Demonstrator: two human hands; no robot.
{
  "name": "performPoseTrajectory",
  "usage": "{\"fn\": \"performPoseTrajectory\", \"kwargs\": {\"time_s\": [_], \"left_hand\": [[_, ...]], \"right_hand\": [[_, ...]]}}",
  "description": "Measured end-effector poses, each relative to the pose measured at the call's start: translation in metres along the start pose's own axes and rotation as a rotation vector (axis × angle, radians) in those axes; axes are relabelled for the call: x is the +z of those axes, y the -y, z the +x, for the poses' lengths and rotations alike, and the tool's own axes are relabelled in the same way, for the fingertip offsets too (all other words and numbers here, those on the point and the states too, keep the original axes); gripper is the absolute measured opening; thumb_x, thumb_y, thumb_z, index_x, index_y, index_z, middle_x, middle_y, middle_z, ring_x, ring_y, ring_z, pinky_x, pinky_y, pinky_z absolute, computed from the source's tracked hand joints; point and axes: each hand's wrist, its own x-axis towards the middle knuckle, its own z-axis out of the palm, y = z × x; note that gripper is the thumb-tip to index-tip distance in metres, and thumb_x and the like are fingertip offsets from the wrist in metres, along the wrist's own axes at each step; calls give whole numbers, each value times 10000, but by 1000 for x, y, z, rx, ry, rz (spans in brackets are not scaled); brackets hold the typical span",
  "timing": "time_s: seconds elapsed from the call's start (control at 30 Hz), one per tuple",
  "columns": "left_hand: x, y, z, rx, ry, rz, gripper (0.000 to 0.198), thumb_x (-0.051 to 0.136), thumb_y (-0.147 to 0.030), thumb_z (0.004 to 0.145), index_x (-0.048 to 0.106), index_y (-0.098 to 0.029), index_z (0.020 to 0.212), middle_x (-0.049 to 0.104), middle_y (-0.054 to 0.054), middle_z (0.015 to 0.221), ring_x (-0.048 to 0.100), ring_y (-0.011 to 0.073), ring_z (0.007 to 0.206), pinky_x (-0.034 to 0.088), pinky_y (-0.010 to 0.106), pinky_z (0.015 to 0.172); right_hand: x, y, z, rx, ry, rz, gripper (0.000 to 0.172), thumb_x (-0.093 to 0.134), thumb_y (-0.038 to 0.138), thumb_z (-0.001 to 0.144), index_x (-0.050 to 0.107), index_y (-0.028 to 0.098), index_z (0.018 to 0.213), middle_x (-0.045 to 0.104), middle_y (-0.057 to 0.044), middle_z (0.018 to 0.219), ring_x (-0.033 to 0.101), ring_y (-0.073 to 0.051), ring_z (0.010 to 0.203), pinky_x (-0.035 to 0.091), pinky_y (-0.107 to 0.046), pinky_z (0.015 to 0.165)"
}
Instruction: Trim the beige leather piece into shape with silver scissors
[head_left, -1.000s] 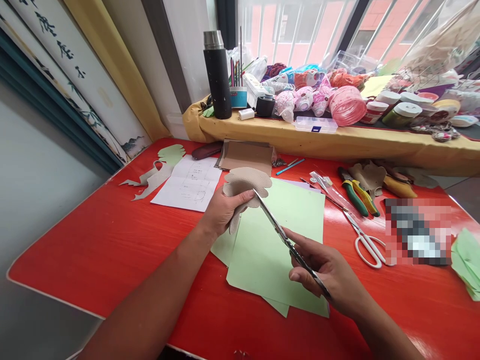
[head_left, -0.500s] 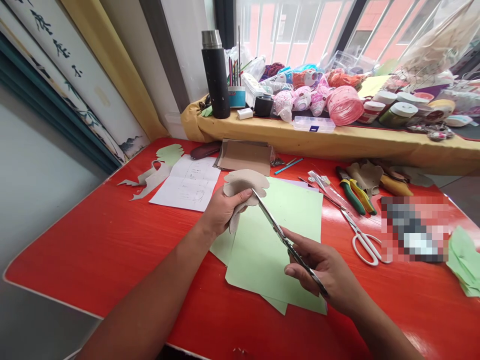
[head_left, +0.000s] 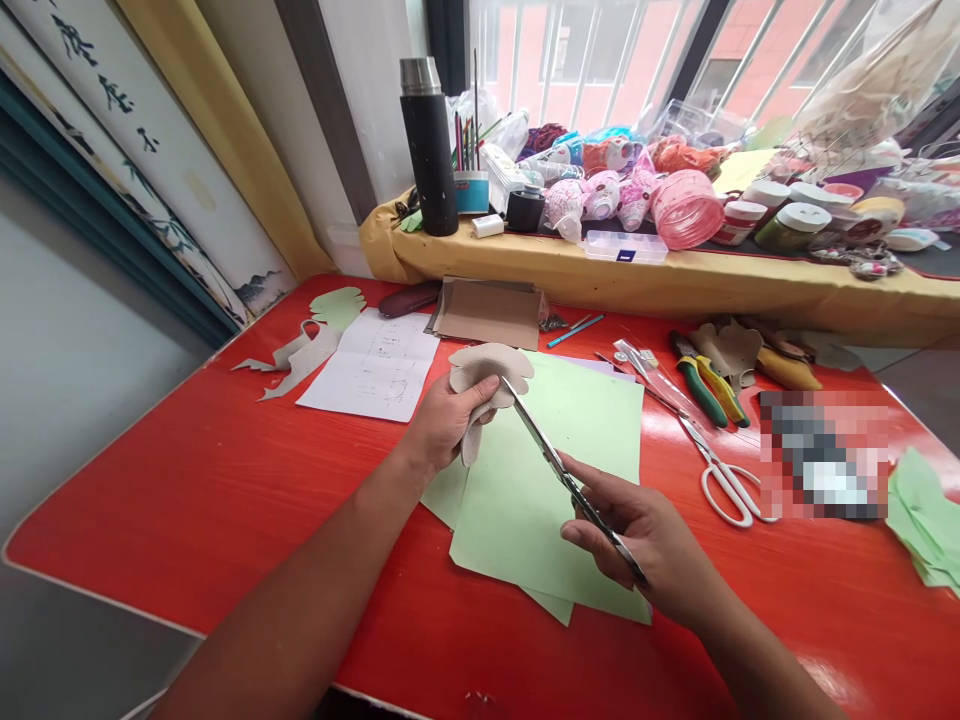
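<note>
A: What is obscured?
B: Left hand point(head_left: 442, 415): the fingers behind the beige piece point(head_left: 491, 358) are mostly out of sight. Handle loops of the scissors point(head_left: 549, 452) are largely covered by the right hand point(head_left: 645, 540). Blades seen nearly edge-on; cannot tell how far apart they stand. A blurred patch point(head_left: 825, 455) at right masks a dark object. Green scraps point(head_left: 922, 520) are cut off by the right edge. Marks on the white paper point(head_left: 375, 365) too small to read.

A: Finger state?
B: Left: pinching the beige piece, thumb on its near face. Right: curled about the scissors' handles, index finger extended along them, thumb on the near side.

A: Position of the piece?
B: Raised over the far left part of the green sheets point(head_left: 555, 510), scalloped edge uppermost, a narrow flap hanging below the left hand. Scissor tip meets the piece just beside the left thumb; depth of any cut not discernible.
</note>
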Motion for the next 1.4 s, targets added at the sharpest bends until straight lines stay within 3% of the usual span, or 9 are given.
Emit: {"fn": "performPoseTrajectory", "kwargs": {"time_s": [0.17, 0.57, 0.87, 1.17, 1.4], "left_hand": [[1, 1, 0, -11, -11, -12, 242, 904, -324, 813, 732, -165, 871, 614, 22, 748, 439, 96, 605, 384, 251, 541], [5, -1, -3, 19, -32, 30, 280, 916, -358, 802, 738, -161, 891, 607, 12, 751, 455, 97, 624, 391, 249, 549], [11, -1, -6, 41, -83, 56, 315, 940, -392, 761, 767, -168, 900, 680, 36, 812, 542, 125, 678, 426, 258, 557], [14, -2, -7, 45, -48, 10, 269, 920, -344, 795, 760, -160, 909, 675, 26, 821, 500, 93, 634, 416, 243, 548], [11, 0, -6, 51, -24, 32, 240, 895, -340, 830, 760, -162, 917, 650, 21, 789, 490, 97, 629, 398, 251, 552]], "right_hand": [[4, 3, -3, 21, -32, 17, 800, 876, 533, 895, 639, 195, 1581, 319, 106, 631, 254, -89, 513, 239, -253, 459], [-3, -2, 5, 24, 56, 146, 1008, 947, 592, 791, 572, 165, 1624, 425, 107, 646, 329, -75, 458, 311, -250, 422], [-3, -5, 6, -4, 41, 96, 1022, 928, 629, 793, 569, 161, 1628, 428, 103, 635, 327, -94, 476, 303, -266, 432], [3, 3, 0, 13, -15, 83, 875, 903, 571, 857, 616, 207, 1599, 381, 105, 636, 304, -88, 491, 276, -252, 445], [5, 1, 0, 43, -33, 41, 863, 864, 590, 882, 606, 198, 1606, 350, 113, 609, 281, -93, 490, 272, -252, 443]]}}
